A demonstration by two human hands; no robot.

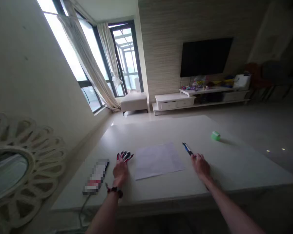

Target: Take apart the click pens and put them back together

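Note:
Several pens (125, 155) in red and black fan out from the fingers of my left hand (120, 170), which is closed round them just left of the paper. A blank white sheet of paper (158, 161) lies flat on the table between my hands. To its right, my right hand (201, 166) has its fingers closed on the near end of a blue and black pen (187, 149). That pen points away from me toward the far left. Both hands rest at or close to the tabletop.
The pale table (161, 191) spreads under everything. A blurred-out phone-like device (96, 177) with a cable lies left of my left hand. A small green box (215, 136) stands at the far right. Beyond are an ottoman (134, 101) and a TV cabinet (173, 97).

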